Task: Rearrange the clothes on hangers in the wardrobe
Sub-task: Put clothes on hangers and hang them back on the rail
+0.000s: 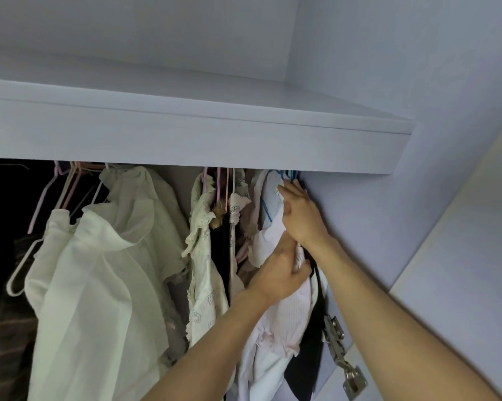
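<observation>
At the wardrobe's right end, under the shelf [244,146]: right hand [300,215] pressed, fingers extended, on the pale pink blouse [276,311] by blue hangers [287,175]; left hand [278,273] pinches its fabric. Risk: tugging could slip it off its hanger.

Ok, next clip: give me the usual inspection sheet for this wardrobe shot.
Surface: white shelf runs above the clothes; the rail is hidden behind its front edge.
Job's things: cream blouses hang at left, floral tops in the middle, a pale pink garment and dark garment at the far right by the blue hangers.
Clutter: a bare white hanger hangs askew at left.
Grippers: left hand grips the pale pink garment; right hand reaches up beside the blue hangers, its grip hidden.
Cables: nothing seen.
Surroundings: wardrobe side wall; metal door hinge at lower right.
</observation>
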Motion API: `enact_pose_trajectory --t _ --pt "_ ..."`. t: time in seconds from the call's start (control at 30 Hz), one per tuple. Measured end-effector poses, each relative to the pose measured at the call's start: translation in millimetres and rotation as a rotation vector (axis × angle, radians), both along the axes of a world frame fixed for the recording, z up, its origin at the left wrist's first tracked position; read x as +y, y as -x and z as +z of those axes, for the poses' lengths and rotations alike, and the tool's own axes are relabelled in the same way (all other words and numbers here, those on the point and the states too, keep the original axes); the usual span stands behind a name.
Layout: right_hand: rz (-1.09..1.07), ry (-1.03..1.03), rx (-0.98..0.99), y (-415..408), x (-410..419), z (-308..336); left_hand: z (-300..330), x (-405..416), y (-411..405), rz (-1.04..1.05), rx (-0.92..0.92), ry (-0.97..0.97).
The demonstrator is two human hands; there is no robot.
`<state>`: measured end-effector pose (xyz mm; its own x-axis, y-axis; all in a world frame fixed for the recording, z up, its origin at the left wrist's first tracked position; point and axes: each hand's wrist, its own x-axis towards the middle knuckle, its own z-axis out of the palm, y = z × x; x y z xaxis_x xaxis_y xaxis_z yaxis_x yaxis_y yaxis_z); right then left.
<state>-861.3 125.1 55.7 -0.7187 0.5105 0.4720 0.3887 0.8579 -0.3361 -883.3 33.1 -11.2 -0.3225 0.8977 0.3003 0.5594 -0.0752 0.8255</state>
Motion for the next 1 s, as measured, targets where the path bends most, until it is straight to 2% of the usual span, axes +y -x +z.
enact_pose_trajectory --t 0.1,0.17,0.23,0.37,0.57,0.67,0.77,0.93,1.0 --pt "-0.018 -0.114 -0.373 12.9 19.6 5.9 -4.8 -2.3 -1.3 0.009 0.022 0.011" --pt "-0.056 -0.279 -0.509 16.2 29.0 9.9 -4.6 -5.2 -2.4 0.012 0.074 0.058" --pt "-0.116 -0.431 -0.589 19.3 33.6 14.0 -4.4 -8.1 -3.8 0.044 0.092 0.108" --pt "-0.259 -0.603 -0.765 22.6 37.9 19.8 -0.1 -9.8 -7.3 0.053 0.091 0.1" --pt "-0.362 -0.652 -0.856 22.8 34.3 19.8 1.0 -1.6 -13.2 0.123 0.144 0.154" --pt "-0.36 -0.615 -0.86 22.4 30.0 17.4 -5.2 -2.9 -5.4 0.083 0.197 0.157" --pt "-0.319 -0.552 -0.76 15.8 23.9 8.5 -8.0 -16.7 3.2 0.096 0.48 0.231" --pt "-0.02 -0.346 -0.412 20.7 -12.1 -2.1 5.7 -70.4 24.8 0.326 0.82 -0.124" --pt "0.061 -0.082 -0.216 29.0 -34.0 -7.0 10.5 -87.8 38.4 0.453 0.77 -0.125"
